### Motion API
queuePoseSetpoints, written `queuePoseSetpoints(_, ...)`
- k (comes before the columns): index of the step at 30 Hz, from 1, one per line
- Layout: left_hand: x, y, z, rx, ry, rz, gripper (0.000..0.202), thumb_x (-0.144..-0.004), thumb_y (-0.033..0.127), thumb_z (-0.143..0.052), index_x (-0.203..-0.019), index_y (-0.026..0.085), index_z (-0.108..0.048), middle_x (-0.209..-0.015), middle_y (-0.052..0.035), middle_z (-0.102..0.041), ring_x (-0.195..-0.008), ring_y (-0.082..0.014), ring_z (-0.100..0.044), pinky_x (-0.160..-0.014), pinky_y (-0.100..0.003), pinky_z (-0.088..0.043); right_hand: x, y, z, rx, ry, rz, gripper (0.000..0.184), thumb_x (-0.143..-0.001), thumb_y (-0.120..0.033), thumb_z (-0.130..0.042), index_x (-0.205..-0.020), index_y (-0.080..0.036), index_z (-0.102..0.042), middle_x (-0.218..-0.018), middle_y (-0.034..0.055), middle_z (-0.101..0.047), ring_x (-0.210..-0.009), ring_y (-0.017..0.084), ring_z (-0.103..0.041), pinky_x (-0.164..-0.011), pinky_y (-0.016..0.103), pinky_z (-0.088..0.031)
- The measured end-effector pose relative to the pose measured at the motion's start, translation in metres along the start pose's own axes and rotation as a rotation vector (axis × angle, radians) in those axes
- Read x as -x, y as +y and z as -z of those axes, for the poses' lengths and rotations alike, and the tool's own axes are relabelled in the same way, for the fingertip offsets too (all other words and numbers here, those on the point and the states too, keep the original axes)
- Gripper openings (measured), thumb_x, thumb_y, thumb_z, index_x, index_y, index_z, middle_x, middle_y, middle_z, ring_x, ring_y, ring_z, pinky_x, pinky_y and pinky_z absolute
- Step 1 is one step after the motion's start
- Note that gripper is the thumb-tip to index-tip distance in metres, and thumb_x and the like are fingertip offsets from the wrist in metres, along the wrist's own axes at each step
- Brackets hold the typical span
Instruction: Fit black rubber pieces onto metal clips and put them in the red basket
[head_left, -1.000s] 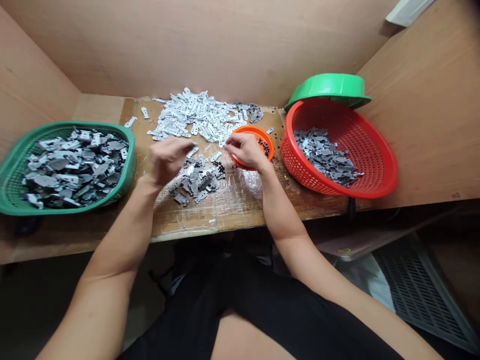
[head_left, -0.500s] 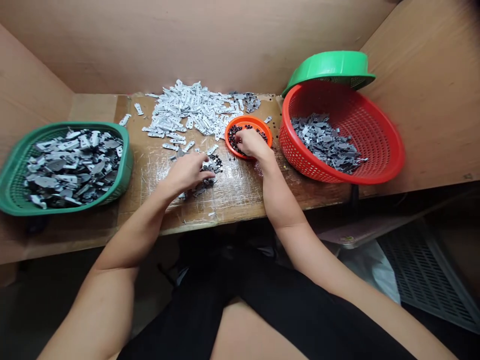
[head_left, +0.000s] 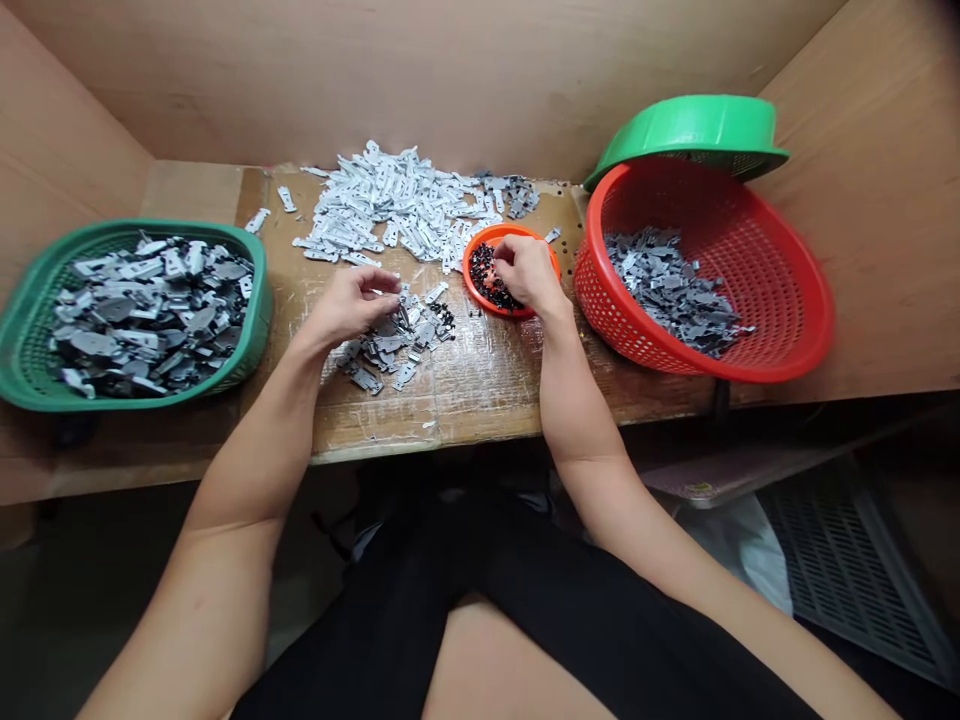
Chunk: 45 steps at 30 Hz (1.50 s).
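Observation:
My left hand [head_left: 352, 305] is over a small heap of grey metal parts [head_left: 390, 350]. Its thumb and fingers are drawn together, with what looks like a small metal part at their tips. My right hand [head_left: 529, 270] reaches into a round orange dish [head_left: 480, 232], its fingertips pinched above tiny black pieces [head_left: 487, 280]. Whatever lies between those fingertips is too small to make out. More black pieces [head_left: 444, 318] lie at the right side of the grey heap. Behind both hands spreads a big pile of white metal parts [head_left: 405, 200].
A green basket [head_left: 259, 310] full of assembled-looking metal parts stands at left. At right, a red basket [head_left: 787, 290] holds grey metal pieces, with a bright green basket [head_left: 697, 125] resting on its back rim. Wooden panels [head_left: 450, 80] enclose the tabletop on three sides.
My left hand has moved up and left off the grey heap, and its fingers have closed. My right hand has lifted slightly inside the orange dish. The view has shifted a little.

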<state>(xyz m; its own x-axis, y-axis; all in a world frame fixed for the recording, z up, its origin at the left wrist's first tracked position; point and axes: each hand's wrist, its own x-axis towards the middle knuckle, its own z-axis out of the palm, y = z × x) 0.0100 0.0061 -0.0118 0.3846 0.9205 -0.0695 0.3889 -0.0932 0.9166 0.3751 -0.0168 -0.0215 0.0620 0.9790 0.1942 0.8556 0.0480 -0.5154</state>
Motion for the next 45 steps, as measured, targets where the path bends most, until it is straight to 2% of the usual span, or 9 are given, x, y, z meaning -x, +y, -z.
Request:
queuePoseSetpoints(5,0.005,0.008,0.002,-0.254,0.109,-0.046,0.018,-0.093,0.028,-0.089,-0.111,0.025,-0.091,-0.108,-0.0093,-0.093,-0.115,-0.0365,-0.085,-0.11,-0.047,-0.069,0.006,-0.023,0.001,-0.198,-0.03,0.065,0.021,-0.101,-0.014,-0.07,-0.107,-0.024,-0.087,-0.103,0.0064,-0.081,-0.103,0.029,-0.075,-0.108,0.053,-0.064)
queuePoseSetpoints(9,0.01,0.016,-0.022,-0.44,0.023,-0.097,0.009,-0.104,0.034,-0.091,-0.107,0.026,-0.093,-0.102,-0.0106,-0.089,-0.113,-0.0384,-0.085,-0.11,-0.049,-0.067,0.013,-0.046,0.005,-0.287,-0.087,0.062,0.012,-0.103,-0.021,-0.076,-0.108,-0.023,-0.086,-0.105,0.007,-0.082,-0.105,0.028,-0.074,-0.108,0.052,-0.064)
queuePoseSetpoints(12,0.01,0.018,-0.044,-0.62,-0.066,-0.158,0.015,-0.107,0.036,-0.091,-0.112,0.023,-0.095,-0.117,-0.0192,-0.09,-0.123,-0.0452,-0.086,-0.112,-0.055,-0.066,0.019,-0.062,0.01,-0.307,-0.16,0.019,0.007,-0.104,-0.022,-0.078,-0.104,-0.022,-0.085,-0.104,0.007,-0.08,-0.106,0.028,-0.072,-0.105,0.048,-0.061)
queuePoseSetpoints(16,0.005,0.013,-0.045,-0.761,-0.064,-0.145,0.011,-0.103,0.024,-0.085,-0.109,0.021,-0.093,-0.115,-0.0226,-0.089,-0.124,-0.0492,-0.087,-0.112,-0.058,-0.067,0.023,-0.076,0.012,-0.45,-0.213,-0.01,0.005,-0.098,-0.019,-0.083,-0.098,-0.024,-0.082,-0.097,0.0036,-0.075,-0.1,0.025,-0.069,-0.093,0.042,-0.058)
queuePoseSetpoints(20,0.003,0.009,-0.025,-0.538,0.04,-0.062,0.015,-0.085,0.016,-0.088,-0.087,0.029,-0.08,-0.086,-0.0108,-0.082,-0.106,-0.0413,-0.087,-0.105,-0.053,-0.07,0.027,-0.085,0.006,-0.689,-0.274,-0.037,0.018,-0.096,-0.023,-0.095,-0.092,-0.024,-0.078,-0.088,-0.0001,-0.07,-0.087,0.019,-0.064,-0.082,0.037,-0.053)
queuePoseSetpoints(24,0.004,0.016,-0.015,0.07,0.121,0.082,0.025,-0.082,0.021,-0.096,-0.087,0.027,-0.072,-0.082,-0.0052,-0.079,-0.08,-0.0281,-0.083,-0.083,-0.043,-0.075,0.032,-0.096,-0.011,-0.884,-0.365,-0.039,0.047,-0.092,-0.054,-0.115,-0.09,-0.025,-0.079,-0.085,-0.0013,-0.07,-0.079,0.017,-0.061,-0.075,0.036,-0.051)
queuePoseSetpoints(27,0.005,0.025,-0.018,0.333,0.185,0.134,0.035,-0.077,0.018,-0.102,-0.087,0.026,-0.069,-0.082,-0.0021,-0.078,-0.073,-0.0209,-0.08,-0.074,-0.034,-0.075,0.036,-0.103,-0.029,-0.959,-0.405,-0.025,0.06,-0.084,-0.071,-0.118,-0.09,-0.025,-0.079,-0.082,-0.002,-0.07,-0.074,0.016,-0.057,-0.072,0.035,-0.05)
queuePoseSetpoints(37,0.007,0.033,-0.031,0.427,0.213,0.161,0.039,-0.082,0.013,-0.102,-0.094,0.026,-0.067,-0.082,-0.0002,-0.078,-0.07,-0.0187,-0.08,-0.074,-0.032,-0.075,0.038,-0.111,-0.046,-0.888,-0.329,-0.148,0.047,-0.095,-0.05,-0.113,-0.085,-0.025,-0.075,-0.077,-0.0027,-0.069,-0.07,0.014,-0.055,-0.066,0.032,-0.047)
queuePoseSetpoints(45,0.005,0.032,-0.034,0.462,0.207,0.184,0.04,-0.088,0.025,-0.103,-0.084,0.028,-0.063,-0.069,0.0022,-0.068,-0.063,-0.0179,-0.079,-0.06,-0.025,-0.066,0.037,-0.106,-0.06,-0.963,-0.374,-0.242,0.053,-0.096,-0.053,-0.113,-0.082,-0.025,-0.07,-0.075,-0.0015,-0.074,-0.066,0.012,-0.06,-0.063,0.028,-0.054)
